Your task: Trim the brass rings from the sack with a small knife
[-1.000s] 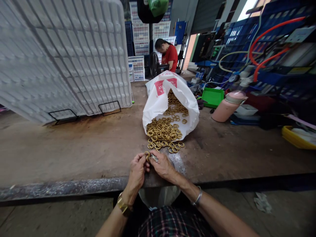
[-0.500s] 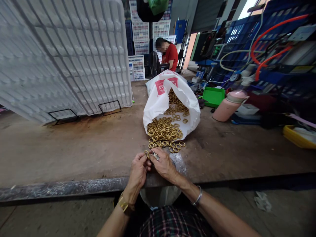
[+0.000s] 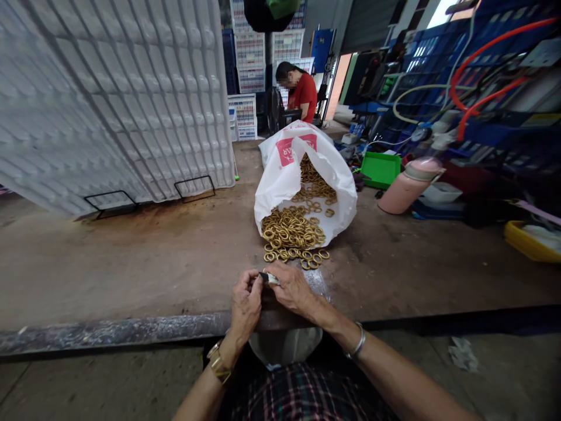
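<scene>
While both hands are meeting near the edge of the workbench [image 3: 153, 263], many brass-coloured rings [image 3: 289, 227] are lying loose just beyond them, some on the bench and more inside the open mouth of a white bag [image 3: 274, 186]. So plenty of rings are waiting untouched, it seems; how many are already done, the view is not showing. Between the hands, a small dark-and-pale piece [image 3: 265, 278] is pointing its dark end towards the left hand [image 3: 246, 301]. The right hand [image 3: 293, 288] is clamping its pale part, fingers curling inward. The left thumb and forefinger are bending close at the dark end; whether they are gripping it, or hiding a ring, I cannot tell. Both forearms are reaching forward and slanting inward, wrists low over the bench edge.
</scene>
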A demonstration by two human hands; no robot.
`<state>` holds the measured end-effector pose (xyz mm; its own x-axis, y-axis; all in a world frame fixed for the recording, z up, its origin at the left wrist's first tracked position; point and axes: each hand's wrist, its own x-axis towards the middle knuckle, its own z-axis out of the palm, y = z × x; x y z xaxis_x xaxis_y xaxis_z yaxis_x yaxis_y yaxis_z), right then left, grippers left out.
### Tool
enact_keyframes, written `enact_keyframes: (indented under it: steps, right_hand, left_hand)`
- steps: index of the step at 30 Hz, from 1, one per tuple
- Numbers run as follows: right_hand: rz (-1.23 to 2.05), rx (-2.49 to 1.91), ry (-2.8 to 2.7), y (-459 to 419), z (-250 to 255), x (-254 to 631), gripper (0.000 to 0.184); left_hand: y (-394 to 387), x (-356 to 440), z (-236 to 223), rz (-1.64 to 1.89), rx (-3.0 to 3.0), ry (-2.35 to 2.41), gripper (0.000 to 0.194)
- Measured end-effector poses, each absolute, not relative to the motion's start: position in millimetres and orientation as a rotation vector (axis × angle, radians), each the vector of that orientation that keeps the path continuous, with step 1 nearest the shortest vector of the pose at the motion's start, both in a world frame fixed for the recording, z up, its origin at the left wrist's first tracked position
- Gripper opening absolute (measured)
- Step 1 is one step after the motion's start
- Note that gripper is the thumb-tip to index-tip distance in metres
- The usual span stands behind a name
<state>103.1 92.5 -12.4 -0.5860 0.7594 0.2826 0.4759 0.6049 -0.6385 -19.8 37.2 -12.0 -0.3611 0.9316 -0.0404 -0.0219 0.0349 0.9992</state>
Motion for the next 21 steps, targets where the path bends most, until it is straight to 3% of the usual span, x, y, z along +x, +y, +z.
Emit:
enact_keyframes:
  steps: [8,21]
  right_hand:
    - [1.251,-1.148,-1.911,91.3,3.1,93.3,0.026]
    - [1.289,-1.145,-1.88,93.3,1.3,93.8,0.02]
  left_hand:
    - [36.9,-16.5,-11.5,1.421,0.856,1.454,0.029]
    - [33.6,-17.0,-14.6,1.268,0.799,1.291,0.032]
